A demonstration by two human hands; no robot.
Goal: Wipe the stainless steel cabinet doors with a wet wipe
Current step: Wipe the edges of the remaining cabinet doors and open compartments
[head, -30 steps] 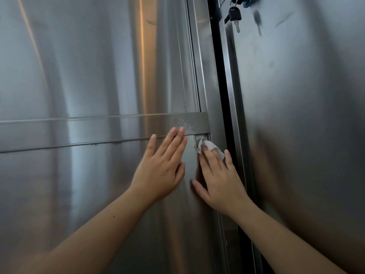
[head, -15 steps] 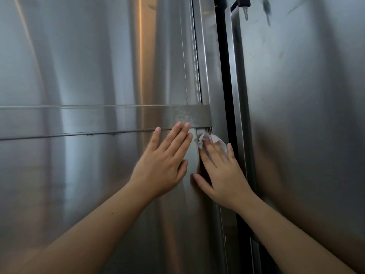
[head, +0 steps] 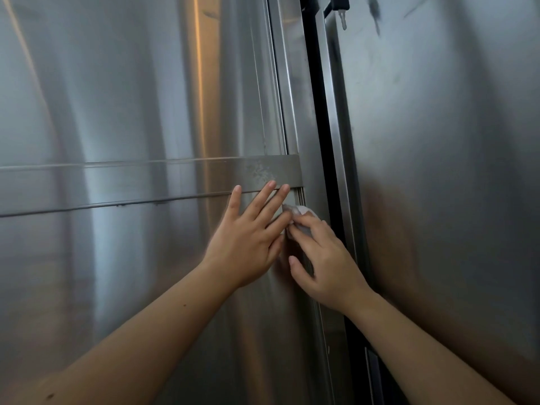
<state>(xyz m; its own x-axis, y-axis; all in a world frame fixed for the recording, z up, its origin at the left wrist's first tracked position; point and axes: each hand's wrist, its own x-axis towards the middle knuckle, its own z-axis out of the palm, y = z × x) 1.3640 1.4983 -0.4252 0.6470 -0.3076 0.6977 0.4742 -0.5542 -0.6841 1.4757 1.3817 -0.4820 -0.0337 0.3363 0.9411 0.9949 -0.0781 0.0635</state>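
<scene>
Near the middle of the frame, just under the right end of the band (head: 146,182), the right hand (head: 324,258) presses the wipe (head: 304,212) against the edge of the left door (head: 131,97). Its fingers are bent over the small white wad and its thumb stands apart lower down. The left hand (head: 248,244) lies flat on the same door with straight fingers, holding nothing. Its fingertips reach the band, and its side touches the right hand. I judge that the step in hand is rubbing the door edge beside the dark gap (head: 318,112). Most of both doors is probably not yet wiped. Pale smudges (head: 260,171) show on the band above the fingers, and dark marks (head: 375,13) show at the top of the right door (head: 453,171). The next move probably calls for firm pressure and a short stroke up onto the smudged band, with the wipe opened wider to cover more steel. Compared with one second ago, the right fingers are more bent and the wipe is bunched tighter. The hands, then apart, now meet. The key (head: 342,13) is now cut by the top edge.
</scene>
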